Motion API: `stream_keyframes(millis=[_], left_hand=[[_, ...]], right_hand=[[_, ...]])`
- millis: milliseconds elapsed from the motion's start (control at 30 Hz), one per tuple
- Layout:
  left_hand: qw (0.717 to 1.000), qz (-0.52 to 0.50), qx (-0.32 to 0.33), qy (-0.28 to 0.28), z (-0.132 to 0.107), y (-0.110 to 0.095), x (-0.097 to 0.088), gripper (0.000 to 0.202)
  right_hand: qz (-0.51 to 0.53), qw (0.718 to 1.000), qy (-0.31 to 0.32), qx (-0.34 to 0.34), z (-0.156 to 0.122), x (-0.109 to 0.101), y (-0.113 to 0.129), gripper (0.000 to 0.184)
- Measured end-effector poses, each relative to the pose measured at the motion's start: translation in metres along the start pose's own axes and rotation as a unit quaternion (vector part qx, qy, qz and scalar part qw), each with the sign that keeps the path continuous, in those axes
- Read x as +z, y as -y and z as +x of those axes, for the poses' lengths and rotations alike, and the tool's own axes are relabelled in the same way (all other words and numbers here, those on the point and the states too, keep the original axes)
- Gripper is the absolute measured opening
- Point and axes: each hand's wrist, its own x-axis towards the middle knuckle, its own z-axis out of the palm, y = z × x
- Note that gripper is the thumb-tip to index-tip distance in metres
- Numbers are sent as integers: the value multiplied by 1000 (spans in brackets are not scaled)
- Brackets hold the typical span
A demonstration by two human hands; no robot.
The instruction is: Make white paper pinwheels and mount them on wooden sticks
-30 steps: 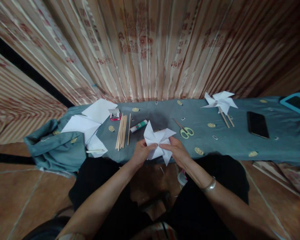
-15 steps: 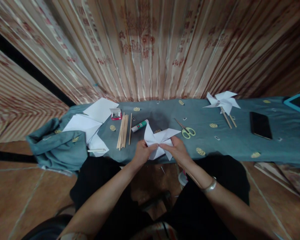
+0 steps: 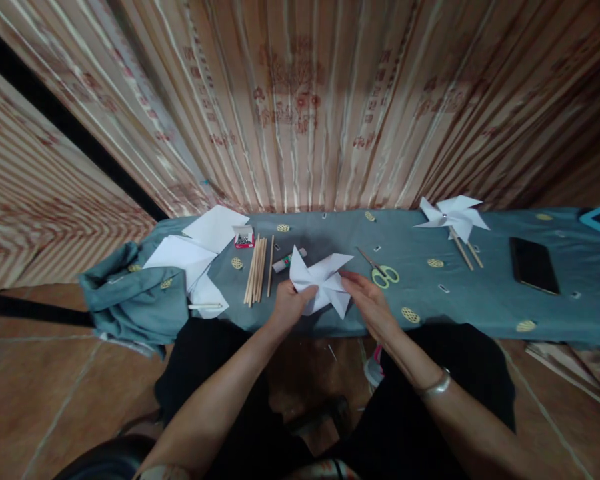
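- Left hand [image 3: 287, 305]: grip closed on the left side of the pinwheel [image 3: 324, 277], thumb laid over the paper near its middle.
- Right hand [image 3: 373, 305]: fingers together at the pinwheel's right edge, grip narrow; cannot tell whether it pinches the paper or only touches it.
- Pinwheel: 1 in hand, centre of frame, over the near edge of the bench [image 3: 330, 230]. White, 4 pointed blades showing, face up.
- Glue [image 3: 282, 265]: 1 tube, lying just left of centre, partly hidden behind the pinwheel.
- Scissors [image 3: 386, 276]: 1 pair, green handles, right of centre, near the right hand.
- Sticks [image 3: 256, 273]: one bunch left of centre, too close-packed to count; 1 lone stick [image 3: 271, 267] just right of it.
- Box [image 3: 244, 237]: 1, red and white, lid up, small shiny bits inside, number not readable.
- Paper [image 3: 180, 257]: white pieces overlapping at centre left, at least 3.
- Pen [image 3: 205, 306]: 1, white, slim, lying on the lowest piece; may be a pencil.
- Mounted pinwheel [image 3: 460, 215]: upper right of frame, at least 1; 2 sticks run out below, blades overlap.
- Phone [image 3: 535, 265]: 1, dark, at right.
- Tablet [image 3: 591, 222]: 1, blue rim, cut by right edge.
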Motion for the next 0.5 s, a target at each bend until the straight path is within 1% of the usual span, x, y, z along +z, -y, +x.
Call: stream_keyframes(millis=[100, 200, 267, 367, 433, 500], left_hand=[[999, -26, 16, -40, 5, -6, -6, 22], [998, -36, 13, -55, 8, -14, -11, 21], [997, -40, 25, -57, 11, -21, -14, 22], [992, -62, 71, -78, 18, -34, -24, 26], [986, -94, 92, -106, 23, -46, -34, 26], [975, -129, 122, -131, 28, -61, -48, 27]], right_hand=[[-15, 999, -28, -5, 5, -7, -3, 46], [-25, 1000, -13, -5, 8, -8, -6, 41], [-35, 999, 7, 2, 10, -4, -5, 38], [-66, 997, 49, 4, 18, 7, 2, 33], [-101, 990, 99, -7, 27, 18, 10, 29], [-154, 974, 158, -41, 40, 33, 17, 22]])
